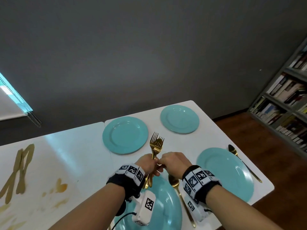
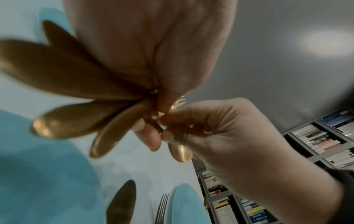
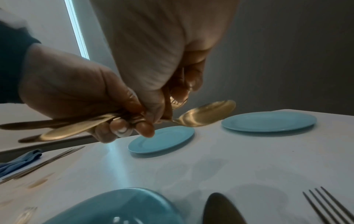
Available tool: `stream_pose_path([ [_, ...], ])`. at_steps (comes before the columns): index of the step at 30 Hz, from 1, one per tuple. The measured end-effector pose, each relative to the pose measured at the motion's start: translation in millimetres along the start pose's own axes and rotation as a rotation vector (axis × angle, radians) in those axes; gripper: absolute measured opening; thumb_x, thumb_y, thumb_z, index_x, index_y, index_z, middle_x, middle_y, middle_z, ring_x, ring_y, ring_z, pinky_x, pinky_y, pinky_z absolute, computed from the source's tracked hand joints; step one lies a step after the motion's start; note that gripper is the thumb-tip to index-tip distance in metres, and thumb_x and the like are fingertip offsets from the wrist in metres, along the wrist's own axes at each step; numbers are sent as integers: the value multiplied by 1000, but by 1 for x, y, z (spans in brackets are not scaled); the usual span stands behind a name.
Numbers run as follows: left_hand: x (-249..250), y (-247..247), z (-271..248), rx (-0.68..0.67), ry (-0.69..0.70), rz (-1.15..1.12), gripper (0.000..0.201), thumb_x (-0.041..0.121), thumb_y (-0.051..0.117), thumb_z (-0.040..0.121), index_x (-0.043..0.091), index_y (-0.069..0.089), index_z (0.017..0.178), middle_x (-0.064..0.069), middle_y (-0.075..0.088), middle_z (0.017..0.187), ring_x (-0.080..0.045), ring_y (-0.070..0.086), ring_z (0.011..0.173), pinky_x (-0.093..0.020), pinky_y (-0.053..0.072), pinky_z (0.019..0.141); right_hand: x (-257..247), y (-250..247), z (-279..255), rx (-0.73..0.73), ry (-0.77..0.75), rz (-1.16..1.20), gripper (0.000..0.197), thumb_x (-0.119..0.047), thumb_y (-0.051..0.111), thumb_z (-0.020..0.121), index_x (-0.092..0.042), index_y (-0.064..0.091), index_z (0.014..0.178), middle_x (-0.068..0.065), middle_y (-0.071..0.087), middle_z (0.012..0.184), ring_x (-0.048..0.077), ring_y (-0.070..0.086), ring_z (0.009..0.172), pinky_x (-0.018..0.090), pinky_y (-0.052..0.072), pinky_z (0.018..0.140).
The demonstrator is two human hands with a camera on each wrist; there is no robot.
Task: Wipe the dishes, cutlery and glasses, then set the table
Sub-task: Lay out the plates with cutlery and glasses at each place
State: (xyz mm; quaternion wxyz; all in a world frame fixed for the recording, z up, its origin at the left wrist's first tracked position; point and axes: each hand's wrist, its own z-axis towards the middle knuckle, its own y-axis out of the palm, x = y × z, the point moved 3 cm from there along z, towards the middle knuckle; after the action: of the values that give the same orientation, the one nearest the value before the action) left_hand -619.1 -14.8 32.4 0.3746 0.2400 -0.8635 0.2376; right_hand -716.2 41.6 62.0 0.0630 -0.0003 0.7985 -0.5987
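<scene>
My left hand (image 1: 153,165) grips a bundle of gold cutlery (image 1: 156,145) above the white table (image 1: 79,155), fork tines pointing up and away. The handles (image 2: 72,84) fan out below its palm. My right hand (image 1: 162,164) meets it and pinches one piece in the bundle, a gold spoon (image 3: 206,113) whose bowl sticks out beyond the fingers. Several turquoise plates lie on the table: far left (image 1: 125,135), far right (image 1: 179,119), near right (image 1: 225,173) and one under my wrists (image 1: 164,205). A gold spoon (image 1: 173,181) lies beside that near plate.
Another spoon (image 1: 232,150) lies right of the near right plate, close to the table's edge. Gold knives (image 1: 21,168) lie on the left table section, with a blue cloth (image 3: 19,160) near them. A fork (image 3: 329,203) lies on the table. Bookshelves (image 1: 285,100) stand at the right.
</scene>
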Motion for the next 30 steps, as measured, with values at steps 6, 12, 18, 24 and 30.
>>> stream_pose_path([
  [6,29,4,54,58,-61,17,29,16,37,100,9,55,78,-10,65,83,-13,60,58,-21,47,52,63,-1,39,-88,-23,-24,24,-11,48,93,-17,65,108,4,60,109,23,55,105,30,37,72],
  [12,58,-27,108,225,-125,-60,32,14,35,101,12,49,73,0,58,69,-7,56,55,-18,45,54,171,-11,80,-108,204,-6,24,-17,49,92,-21,67,107,2,59,117,24,55,110,30,43,82],
  [18,77,-39,142,372,-126,-246,11,17,36,102,9,44,103,-4,60,72,-16,54,54,-23,46,50,299,-12,109,-17,725,162,30,-15,45,89,-16,66,110,11,61,121,31,56,112,33,47,90],
  [24,85,-43,171,445,-109,-207,14,24,40,101,12,48,100,-1,56,72,-12,51,54,-20,41,49,365,7,131,-49,1008,254,26,-16,58,86,1,65,105,18,66,107,33,62,91,32,48,71],
  [30,89,-39,187,434,-125,-209,17,27,43,99,11,51,102,-1,55,70,-12,47,55,-22,39,51,385,27,142,-17,1129,345,22,-11,64,85,7,64,98,23,66,103,35,66,91,33,51,70],
])
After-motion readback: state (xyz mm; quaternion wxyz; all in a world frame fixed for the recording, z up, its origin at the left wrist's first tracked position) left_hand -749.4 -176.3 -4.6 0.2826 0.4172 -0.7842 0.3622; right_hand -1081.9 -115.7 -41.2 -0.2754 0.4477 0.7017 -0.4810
